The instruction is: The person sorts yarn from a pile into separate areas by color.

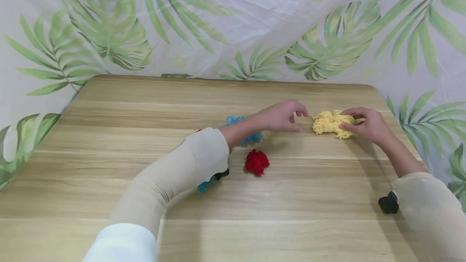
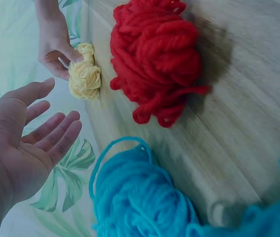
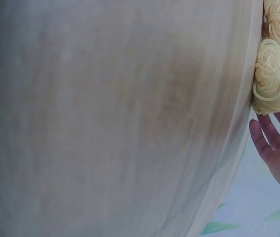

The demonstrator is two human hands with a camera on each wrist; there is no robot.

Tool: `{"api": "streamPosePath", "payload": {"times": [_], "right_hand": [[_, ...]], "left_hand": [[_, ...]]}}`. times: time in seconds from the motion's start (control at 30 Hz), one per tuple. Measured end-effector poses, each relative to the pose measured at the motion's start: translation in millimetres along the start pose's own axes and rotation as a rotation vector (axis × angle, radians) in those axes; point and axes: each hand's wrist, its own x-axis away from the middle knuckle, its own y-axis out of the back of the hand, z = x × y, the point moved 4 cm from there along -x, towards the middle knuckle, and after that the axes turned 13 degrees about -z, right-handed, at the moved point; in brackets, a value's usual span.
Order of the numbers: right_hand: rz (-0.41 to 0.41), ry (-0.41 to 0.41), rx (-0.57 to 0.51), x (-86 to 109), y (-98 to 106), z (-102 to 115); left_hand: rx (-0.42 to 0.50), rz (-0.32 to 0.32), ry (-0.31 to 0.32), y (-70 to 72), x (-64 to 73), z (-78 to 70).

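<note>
Right fingers (image 1: 352, 111) around yellow yarn (image 1: 331, 123)

Wood-grain table (image 1: 291, 221); behind it, creased pale cloth (image 1: 262, 7) with green leaf print (image 1: 107, 31)

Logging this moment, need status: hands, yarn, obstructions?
Right hand grips yellow yarn. Left hand nearby, holding nothing. Red yarn, blue yarn lie left, seemingly out of the way.

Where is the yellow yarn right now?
In the head view, the yellow yarn is toward the far right of the table, with the right hand at its right end and the left hand near its left.
</note>
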Motion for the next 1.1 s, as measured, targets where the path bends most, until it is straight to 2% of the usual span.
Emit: {"api": "streamPosePath", "payload": {"times": [0.2,0.53,0.87,1.1], "right_hand": [[0.013,-0.016,0.012,0.4,0.4,2.1],[0.035,0.009,0.031,0.1,1.5,4.9],[0.08,0.039,0.064,-1.9,4.7,11.4],[0.081,0.052,0.064,-1.6,7.7,13.3]], "left_hand": [[-0.011,-0.028,-0.017,10.6,15.4,4.1],[-0.065,-0.045,-0.011,23.7,42.6,13.2],[-0.125,-0.091,0.025,44.2,72.8,24.9],[-0.139,-0.111,0.071,57.5,91.3,29.8]]}}
